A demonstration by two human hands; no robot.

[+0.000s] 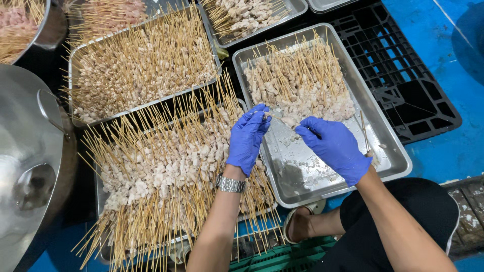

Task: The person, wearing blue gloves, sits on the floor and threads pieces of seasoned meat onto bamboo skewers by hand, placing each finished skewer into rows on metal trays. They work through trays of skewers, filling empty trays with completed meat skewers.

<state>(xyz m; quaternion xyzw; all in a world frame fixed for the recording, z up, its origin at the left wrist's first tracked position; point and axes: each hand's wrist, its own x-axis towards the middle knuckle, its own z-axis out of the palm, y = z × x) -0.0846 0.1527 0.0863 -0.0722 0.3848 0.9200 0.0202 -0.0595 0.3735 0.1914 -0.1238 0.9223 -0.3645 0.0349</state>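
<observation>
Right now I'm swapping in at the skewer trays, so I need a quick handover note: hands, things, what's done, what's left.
Left hand: gloved, pinching a piece of meat on a skewer over the half-empty tray.
Right hand: gloved, fingers at the same skewer's other end.
Done: heaped skewers in the near tray and far tray.
Left: the pile of meat pieces in the half-empty tray; a spare stick lies there.

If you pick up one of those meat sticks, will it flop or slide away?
The skewer between the left hand and right hand looks thin and straight, so probably stiff and light. The pale raw meat looks wet, so likely slippery.
</observation>
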